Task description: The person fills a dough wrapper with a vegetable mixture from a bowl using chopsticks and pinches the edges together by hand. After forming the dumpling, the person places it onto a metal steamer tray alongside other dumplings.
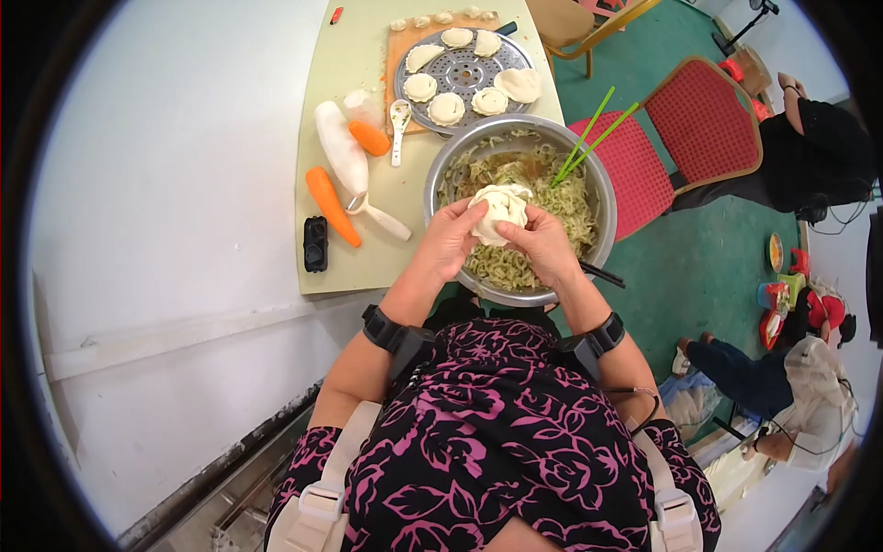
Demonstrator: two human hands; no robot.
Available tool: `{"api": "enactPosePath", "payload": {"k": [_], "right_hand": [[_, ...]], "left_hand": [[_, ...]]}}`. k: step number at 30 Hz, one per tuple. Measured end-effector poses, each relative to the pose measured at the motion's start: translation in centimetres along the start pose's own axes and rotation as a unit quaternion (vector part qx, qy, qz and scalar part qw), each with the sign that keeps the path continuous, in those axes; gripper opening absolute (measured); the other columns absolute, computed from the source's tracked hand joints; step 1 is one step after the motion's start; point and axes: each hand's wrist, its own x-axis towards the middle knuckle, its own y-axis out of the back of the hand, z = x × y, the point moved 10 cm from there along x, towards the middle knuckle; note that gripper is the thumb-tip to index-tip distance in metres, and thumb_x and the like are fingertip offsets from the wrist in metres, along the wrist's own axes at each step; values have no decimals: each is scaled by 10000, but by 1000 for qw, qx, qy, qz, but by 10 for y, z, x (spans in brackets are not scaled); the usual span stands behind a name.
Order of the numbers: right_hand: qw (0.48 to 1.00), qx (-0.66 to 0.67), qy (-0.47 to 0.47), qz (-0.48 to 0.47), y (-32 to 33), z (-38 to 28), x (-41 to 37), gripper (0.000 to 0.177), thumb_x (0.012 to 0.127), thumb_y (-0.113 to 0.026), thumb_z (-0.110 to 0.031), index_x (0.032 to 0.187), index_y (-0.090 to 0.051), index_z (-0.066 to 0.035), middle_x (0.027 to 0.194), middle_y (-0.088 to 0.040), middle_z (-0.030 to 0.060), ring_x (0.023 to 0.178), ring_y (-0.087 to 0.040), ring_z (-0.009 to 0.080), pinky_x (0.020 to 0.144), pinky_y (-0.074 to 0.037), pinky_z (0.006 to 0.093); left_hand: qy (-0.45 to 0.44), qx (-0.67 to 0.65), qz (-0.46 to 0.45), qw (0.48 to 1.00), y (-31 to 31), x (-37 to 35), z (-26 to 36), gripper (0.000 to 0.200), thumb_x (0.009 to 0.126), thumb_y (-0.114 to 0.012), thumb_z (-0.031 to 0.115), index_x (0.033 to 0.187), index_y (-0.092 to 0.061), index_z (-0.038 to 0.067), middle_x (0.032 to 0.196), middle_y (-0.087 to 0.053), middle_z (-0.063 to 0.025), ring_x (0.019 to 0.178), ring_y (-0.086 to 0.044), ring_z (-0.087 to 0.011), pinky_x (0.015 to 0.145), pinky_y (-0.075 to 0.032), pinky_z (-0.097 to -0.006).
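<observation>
Both hands are up over the big metal bowl (602, 189), pinched around a white dough bun (501, 208). The left hand (449, 243) cups it from one side, fingers curled in. The right hand (544, 247) is closed on the other side, thumb and fingertips on the pleated top. The bun's underside is hidden behind the fingers, so I can't tell whether it's sealed.

The bowl sits at the table's near edge, full of shredded greenish filling (575, 216), and the hands block a good chunk of it. Green chopsticks (593, 129) lean in the bowl at its far side. A dark pair (602, 274) pokes out from under the right wrist, the rest covered.

Further back there's a round steamer tray (462, 72) with finished buns, sitting on a wooden board (395, 55). Left of the bowl: a white radish (338, 147), two carrots (333, 206), a peeler (379, 217), a spoon (399, 121), and a small black thing (315, 244) I can't identify.

Off to the right are other people, partly cut off by the round lens edge.
</observation>
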Motion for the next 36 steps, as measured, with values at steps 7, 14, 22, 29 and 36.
{"api": "enactPosePath", "payload": {"k": [7, 14, 22, 29, 36], "right_hand": [[995, -88, -32, 44, 13, 9, 4, 270, 739, -665, -169, 925, -582, 8, 832, -607, 47, 680, -556, 85, 571, -441, 206], [994, -96, -45, 0, 6, 12, 4, 322, 723, -685, -207, 933, -577, 12, 835, -604, 54, 697, -572, 96, 564, -464, 208], [992, -109, -62, -27, -11, 14, 16, 404, 728, -683, -228, 1016, -547, 21, 867, -601, 62, 717, -572, 103, 628, -468, 221], [978, -106, -155, -86, -6, 3, 53, 312, 763, -643, -232, 959, -576, 1, 856, -619, 69, 727, -603, 130, 603, -494, 243], [983, -138, -112, -38, 9, -66, 184, 344, 754, -651, -235, 956, -550, 23, 891, -604, 103, 744, -613, 175, 616, -530, 310]], "left_hand": [[-18, 57, 11, 998, 4, -1, -5, 263, 834, -536, 140, 1048, -532, -12, 967, -582, -74, 837, -575, -143, 732, -481, -279], [12, -18, -15, 1000, -2, -5, -13, 275, 873, -468, 192, 1064, -508, -2, 986, -571, -73, 847, -579, -151, 746, -488, -297], [37, -40, -4, 999, 2, -5, -13, 383, 905, -381, 305, 1145, -437, 12, 1104, -504, -98, 969, -521, -171, 835, -431, -317], [-119, 19, 141, 983, 32, -32, 43, 533, 888, -383, 360, 1273, -277, 8, 1291, -308, -148, 1122, -396, -260, 915, -341, -412], [-92, -95, 203, 970, 94, -72, 52, 376, 872, -436, 255, 1169, -408, 26, 1177, -435, -117, 1040, -465, -251, 867, -382, -379]]}}
